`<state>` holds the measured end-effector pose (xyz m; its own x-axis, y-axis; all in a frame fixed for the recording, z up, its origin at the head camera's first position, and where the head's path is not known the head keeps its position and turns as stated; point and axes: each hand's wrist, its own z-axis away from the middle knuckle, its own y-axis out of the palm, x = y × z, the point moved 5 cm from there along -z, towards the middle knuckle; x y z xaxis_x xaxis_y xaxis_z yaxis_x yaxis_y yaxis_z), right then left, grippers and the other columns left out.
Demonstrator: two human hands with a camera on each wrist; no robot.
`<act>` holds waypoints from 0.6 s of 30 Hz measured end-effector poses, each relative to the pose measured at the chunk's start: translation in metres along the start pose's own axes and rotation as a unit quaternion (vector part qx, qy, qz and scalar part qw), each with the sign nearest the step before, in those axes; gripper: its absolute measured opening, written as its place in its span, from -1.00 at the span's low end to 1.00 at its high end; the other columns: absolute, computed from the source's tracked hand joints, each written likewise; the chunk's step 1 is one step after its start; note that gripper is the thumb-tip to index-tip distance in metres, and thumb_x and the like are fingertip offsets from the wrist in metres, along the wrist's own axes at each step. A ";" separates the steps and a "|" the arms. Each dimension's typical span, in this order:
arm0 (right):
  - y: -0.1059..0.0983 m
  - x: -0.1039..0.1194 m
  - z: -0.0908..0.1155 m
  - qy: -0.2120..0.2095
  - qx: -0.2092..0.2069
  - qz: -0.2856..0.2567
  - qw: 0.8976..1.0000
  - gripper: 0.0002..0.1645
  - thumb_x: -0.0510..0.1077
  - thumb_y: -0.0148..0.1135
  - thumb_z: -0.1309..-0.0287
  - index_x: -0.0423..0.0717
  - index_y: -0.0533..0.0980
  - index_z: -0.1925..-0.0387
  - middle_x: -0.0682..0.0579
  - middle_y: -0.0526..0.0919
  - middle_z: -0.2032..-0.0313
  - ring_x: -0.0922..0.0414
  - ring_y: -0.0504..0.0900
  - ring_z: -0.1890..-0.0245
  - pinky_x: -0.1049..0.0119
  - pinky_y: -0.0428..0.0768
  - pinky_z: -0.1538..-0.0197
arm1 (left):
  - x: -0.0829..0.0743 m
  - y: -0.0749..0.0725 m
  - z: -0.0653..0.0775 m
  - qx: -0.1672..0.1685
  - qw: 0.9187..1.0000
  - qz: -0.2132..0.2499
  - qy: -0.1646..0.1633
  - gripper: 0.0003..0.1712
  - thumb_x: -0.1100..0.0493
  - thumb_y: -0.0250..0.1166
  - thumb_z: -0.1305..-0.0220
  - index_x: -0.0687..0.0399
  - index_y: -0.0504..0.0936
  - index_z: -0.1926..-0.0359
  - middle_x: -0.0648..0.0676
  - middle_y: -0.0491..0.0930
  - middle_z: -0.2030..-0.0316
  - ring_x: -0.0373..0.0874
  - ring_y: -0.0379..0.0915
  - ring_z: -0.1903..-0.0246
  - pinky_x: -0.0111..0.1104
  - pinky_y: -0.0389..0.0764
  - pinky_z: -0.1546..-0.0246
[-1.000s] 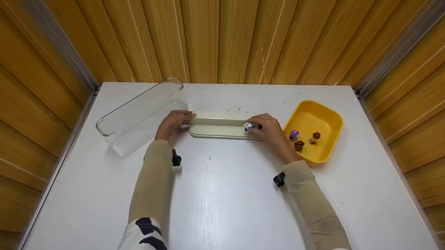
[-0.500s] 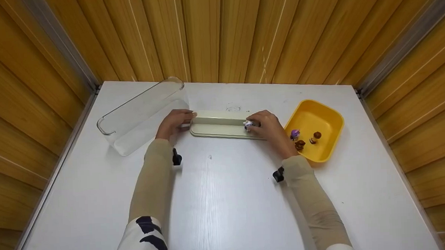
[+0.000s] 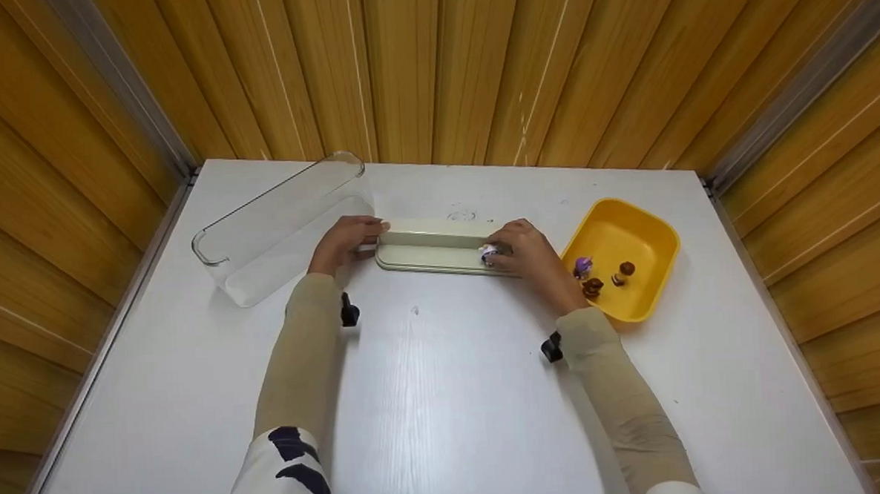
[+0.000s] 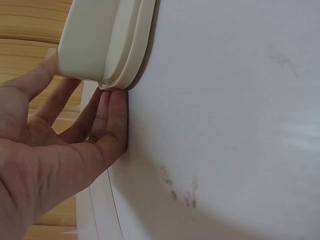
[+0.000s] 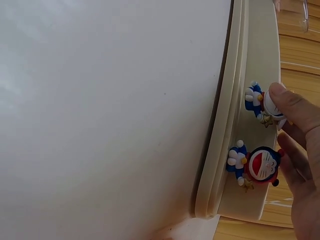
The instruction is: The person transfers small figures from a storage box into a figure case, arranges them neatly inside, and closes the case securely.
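My left hand (image 3: 342,244) grips the left end of a long cream stepped stand (image 3: 426,258), thumb at its upper edge and fingers at its base in the left wrist view. My right hand (image 3: 531,252) pinches a small white-headed cartoon cat figurine (image 5: 255,98) by the head, with its feet at the stand's lower step. Close beside it in the right wrist view stands a second figurine (image 5: 261,165) with a dark blue and red hood and open red mouth. In the head view, the right hand hides that one.
A yellow bin (image 3: 644,242) at the right holds a purple figurine (image 3: 583,267) and two brown-topped figurines (image 3: 592,288). A clear, long plastic container (image 3: 283,224) lies at the left. Wood-patterned walls (image 3: 432,69) bound the white table (image 3: 432,396) behind and at the sides.
My right hand has shifted slightly left with the white-headed figurine, which sits a little lower on the stand. The left hand has stayed at the stand's left end.
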<state>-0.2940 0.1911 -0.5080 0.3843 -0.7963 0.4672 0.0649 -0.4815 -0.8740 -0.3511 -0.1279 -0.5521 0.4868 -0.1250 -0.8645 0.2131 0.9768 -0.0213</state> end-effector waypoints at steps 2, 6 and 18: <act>0.001 -0.001 0.000 -0.002 0.003 0.009 1.000 -0.63 -0.04 0.43 -0.26 -0.05 0.70 -0.07 0.02 0.73 0.07 0.02 0.49 -0.13 0.06 0.46 -0.34 | 0.000 0.000 0.000 -0.001 1.000 0.001 0.000 -0.37 0.09 0.37 -0.38 0.20 0.45 -0.37 0.18 0.55 -0.25 0.02 0.49 -0.22 -0.17 0.50 -0.28; 0.003 -0.003 0.000 -0.001 0.004 0.015 1.000 -0.63 -0.01 0.44 -0.25 -0.06 0.70 -0.05 0.01 0.71 0.05 0.02 0.46 -0.16 0.07 0.43 -0.37 | 0.000 -0.001 -0.001 -0.002 1.000 -0.009 -0.004 -0.35 0.07 0.37 -0.38 0.19 0.43 -0.40 0.17 0.54 -0.26 0.01 0.48 -0.23 -0.17 0.49 -0.28; 0.001 -0.006 0.003 -0.022 -0.016 0.027 0.999 -0.66 -0.03 0.44 -0.24 -0.09 0.70 0.01 -0.01 0.69 0.06 0.00 0.44 -0.17 0.07 0.44 -0.37 | 0.000 -0.001 -0.001 -0.006 1.000 -0.020 -0.013 -0.30 0.04 0.39 -0.36 0.17 0.41 -0.42 0.15 0.53 -0.27 0.01 0.47 -0.25 -0.16 0.49 -0.28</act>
<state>-0.2935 0.1969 -0.5124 0.4263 -0.8048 0.4130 0.0140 -0.4507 -0.8926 -0.3522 -0.1287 -0.5525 0.5007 -0.1691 -0.8490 0.2236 0.9727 -0.0619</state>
